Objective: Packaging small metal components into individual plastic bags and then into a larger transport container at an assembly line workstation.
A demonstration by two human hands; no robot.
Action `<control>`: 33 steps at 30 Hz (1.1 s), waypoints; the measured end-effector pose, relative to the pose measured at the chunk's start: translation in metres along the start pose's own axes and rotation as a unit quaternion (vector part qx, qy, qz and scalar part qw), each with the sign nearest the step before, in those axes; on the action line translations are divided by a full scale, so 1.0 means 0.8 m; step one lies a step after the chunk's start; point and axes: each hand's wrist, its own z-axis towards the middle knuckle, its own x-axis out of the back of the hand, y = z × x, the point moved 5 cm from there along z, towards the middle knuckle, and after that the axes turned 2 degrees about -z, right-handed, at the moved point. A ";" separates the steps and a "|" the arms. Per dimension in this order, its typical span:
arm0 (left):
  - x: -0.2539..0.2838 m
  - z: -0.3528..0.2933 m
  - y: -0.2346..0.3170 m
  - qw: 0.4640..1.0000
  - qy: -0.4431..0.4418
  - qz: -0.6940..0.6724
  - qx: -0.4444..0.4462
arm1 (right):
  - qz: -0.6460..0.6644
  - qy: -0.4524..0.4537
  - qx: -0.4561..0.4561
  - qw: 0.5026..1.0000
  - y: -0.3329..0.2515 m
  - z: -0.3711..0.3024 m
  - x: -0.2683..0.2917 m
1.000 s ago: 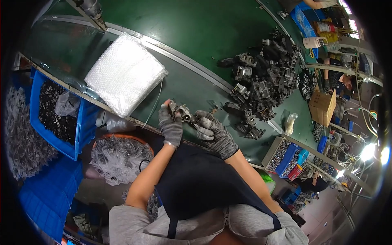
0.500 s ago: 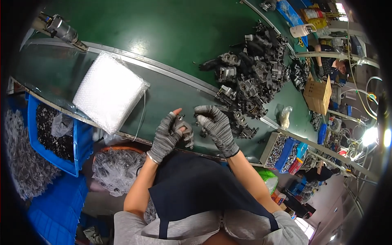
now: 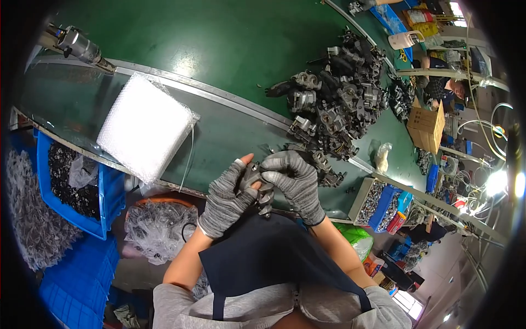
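My left hand [image 3: 223,207], in a grey knitted glove with bare fingertips, is closed around a small dark grey cast metal part [image 3: 266,198] in front of my apron. The part's lower end sticks out past the fingers. My right hand [image 3: 298,186], gloved the same way, has its thumb and fingers pinched together at the top of the part. Whatever sits between those right fingertips is hidden. Just beyond my right hand begins a heap of black and grey metal assemblies [image 3: 342,104], which spreads over the green bench.
A bubble-wrapped white block [image 3: 143,129] lies on the bench's left. Power-driver tool [image 3: 81,46] hangs at upper left. Below the left edge are a blue crate [image 3: 107,192] of black parts and a bag of clear plastic [image 3: 159,227]. Small-part bins [image 3: 370,203] stand right; a co-worker [image 3: 446,90] sits far right.
My left hand has moved right with the metal part, tilting it. My right hand has come in against the part's top, closing the gap between the hands.
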 end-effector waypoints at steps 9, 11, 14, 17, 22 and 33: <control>-0.003 -0.001 0.030 1.000 -0.007 0.010 -0.018 | -0.019 0.009 0.058 0.998 -0.024 -0.001 0.010; -0.003 -0.001 0.033 1.000 -0.006 0.004 -0.027 | -0.032 0.009 0.071 0.997 -0.028 0.000 0.011; -0.003 -0.004 0.037 0.999 -0.001 0.021 -0.035 | -0.143 0.004 0.117 0.983 -0.041 0.003 0.011; -0.008 -0.004 0.041 0.998 -0.001 0.045 -0.042 | -0.196 -0.024 0.048 0.979 -0.053 0.006 0.010; -0.015 -0.001 0.046 0.994 0.001 0.096 -0.045 | -0.206 -0.042 0.019 0.978 -0.060 0.013 0.007; -0.017 0.012 0.040 0.999 0.000 0.029 -0.034 | -0.324 -0.126 0.157 0.924 -0.085 0.020 0.014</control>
